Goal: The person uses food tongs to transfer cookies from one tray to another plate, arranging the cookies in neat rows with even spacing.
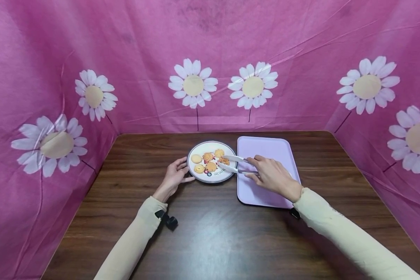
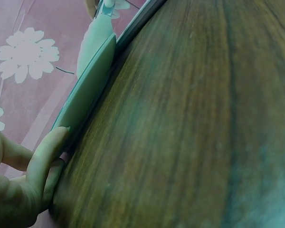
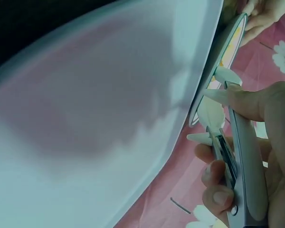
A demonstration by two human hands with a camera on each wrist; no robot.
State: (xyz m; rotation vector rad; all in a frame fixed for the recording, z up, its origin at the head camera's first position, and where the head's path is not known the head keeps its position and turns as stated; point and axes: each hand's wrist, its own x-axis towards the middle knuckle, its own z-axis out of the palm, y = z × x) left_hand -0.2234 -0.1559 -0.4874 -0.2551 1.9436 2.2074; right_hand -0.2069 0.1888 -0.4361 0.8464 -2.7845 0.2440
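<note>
A white plate [image 1: 213, 178] with a dark rim stands on the table and holds several cookies [image 1: 211, 167]. My left hand [image 1: 175, 177] holds the plate's left edge, its thumb at the near side and its fingers farther round the rim. In the left wrist view a fingertip touches the plate's side [image 2: 85, 90]. My right hand [image 1: 271, 173] grips metal tongs [image 1: 247, 172] with pale tips. The spread tips reach over the plate's right side, on either side of a browner cookie [image 1: 224, 161]. Whether they touch it, I cannot tell.
A lilac tray [image 1: 262, 149] lies right beside the plate, under my right hand and the tong handles. The brown wooden table [image 1: 196, 233] extends toward me. A pink cloth [image 1: 136, 58] with daisies hangs behind and at both sides.
</note>
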